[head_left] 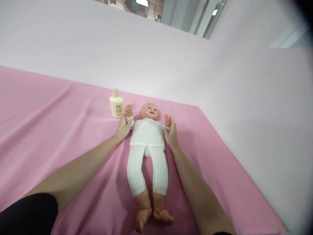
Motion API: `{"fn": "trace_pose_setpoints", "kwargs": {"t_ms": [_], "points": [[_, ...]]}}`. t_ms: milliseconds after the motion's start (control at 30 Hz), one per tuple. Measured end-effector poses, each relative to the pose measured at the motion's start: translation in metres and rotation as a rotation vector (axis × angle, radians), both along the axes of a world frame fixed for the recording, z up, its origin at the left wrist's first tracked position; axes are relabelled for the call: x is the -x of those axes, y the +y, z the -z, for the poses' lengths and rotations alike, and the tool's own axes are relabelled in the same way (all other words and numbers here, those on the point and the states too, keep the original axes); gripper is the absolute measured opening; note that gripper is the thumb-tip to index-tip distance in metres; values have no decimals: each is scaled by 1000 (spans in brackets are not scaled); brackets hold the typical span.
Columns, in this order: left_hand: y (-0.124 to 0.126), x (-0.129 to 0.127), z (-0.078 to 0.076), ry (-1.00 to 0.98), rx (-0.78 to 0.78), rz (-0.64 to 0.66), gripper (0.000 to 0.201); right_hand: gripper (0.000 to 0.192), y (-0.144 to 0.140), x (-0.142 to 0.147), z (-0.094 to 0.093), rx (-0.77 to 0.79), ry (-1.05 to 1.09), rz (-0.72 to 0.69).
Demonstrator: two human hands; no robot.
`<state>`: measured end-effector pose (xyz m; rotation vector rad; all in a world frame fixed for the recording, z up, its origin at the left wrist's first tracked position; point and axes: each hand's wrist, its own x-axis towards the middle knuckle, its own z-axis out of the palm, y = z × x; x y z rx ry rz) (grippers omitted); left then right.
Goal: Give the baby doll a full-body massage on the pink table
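Note:
A baby doll [147, 133] with a white cloth body lies on its back on a pink sheet, head toward the far side and bare feet toward me. My left hand [123, 128] is closed round the doll's forearm at the left, thumb on the white sleeve. On the other side, my right hand [172, 133] grips the doll's other forearm, just below its little hand. Both doll arms are bent upward beside the head. Close behind my left hand stands a cream-coloured pump bottle [116, 105] with dark print on its front.
The pink sheet [61, 130] covers the table and has soft wrinkles at the left. White walls [97, 55] rise behind it and along the right. Past the back wall's top edge, a lit ceiling and a glass panel show.

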<state>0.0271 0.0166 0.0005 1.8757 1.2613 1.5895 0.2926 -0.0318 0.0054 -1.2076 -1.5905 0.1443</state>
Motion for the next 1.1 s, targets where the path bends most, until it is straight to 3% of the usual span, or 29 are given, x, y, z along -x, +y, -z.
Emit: {"fn": "trace_pose_setpoints", "kwargs": {"t_ms": [200, 333, 433, 567, 767, 900, 1100], "points": [[12, 6, 11, -368, 193, 8, 29, 69, 3, -4, -2, -27, 236, 4], [12, 7, 11, -426, 259, -37, 28, 71, 6, -7, -1, -50, 288, 42], [8, 6, 7, -289, 182, -37, 29, 70, 6, -7, -1, -52, 266, 36], [0, 2, 0, 82, 3, -4, 35, 65, 3, -6, -1, -25, 165, -6], [-9, -3, -4, 483, -126, 70, 47, 60, -1, 1, -4, -5, -186, -57], [-9, -3, -2, 564, -150, 109, 48, 67, -1, 5, -7, 11, -348, -120], [-8, -3, -1, 541, -146, 120, 49, 68, -2, 6, -9, 12, -351, -107]]}}
